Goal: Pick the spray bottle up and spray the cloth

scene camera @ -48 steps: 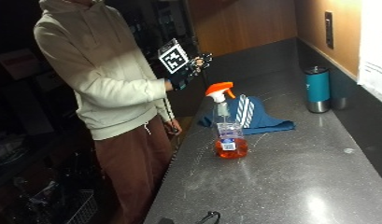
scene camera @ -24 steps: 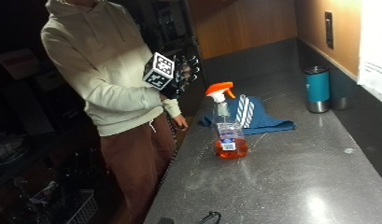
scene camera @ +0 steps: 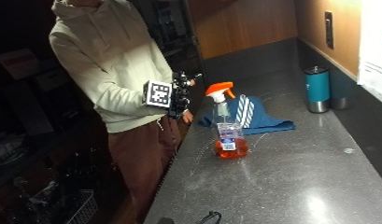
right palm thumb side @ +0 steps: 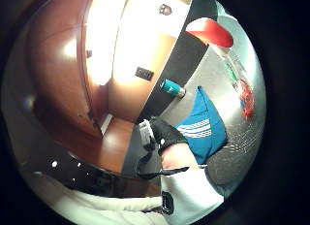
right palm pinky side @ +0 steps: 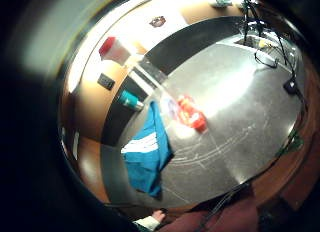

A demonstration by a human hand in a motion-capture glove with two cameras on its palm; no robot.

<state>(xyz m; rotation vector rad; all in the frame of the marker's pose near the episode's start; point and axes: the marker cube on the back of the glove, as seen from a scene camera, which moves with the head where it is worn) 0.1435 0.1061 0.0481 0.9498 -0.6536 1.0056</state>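
We see the right hand (scene camera: 180, 94) raised at the counter (scene camera: 290, 177) edge, apart from the bottle (scene camera: 228, 125); whether its fingers are straight or curled we cannot tell. The bottle stands upright just beyond the hand, orange liquid low inside. The cloth (scene camera: 252, 115) lies behind the bottle, a tumbler (scene camera: 317, 89) farther off by the wall.

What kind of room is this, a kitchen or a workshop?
Probably a kitchen-like counter area, though dim. A long dark stone-look countertop runs beneath wood-panelled walls, with a wall outlet above it and a teal travel mug standing on it.
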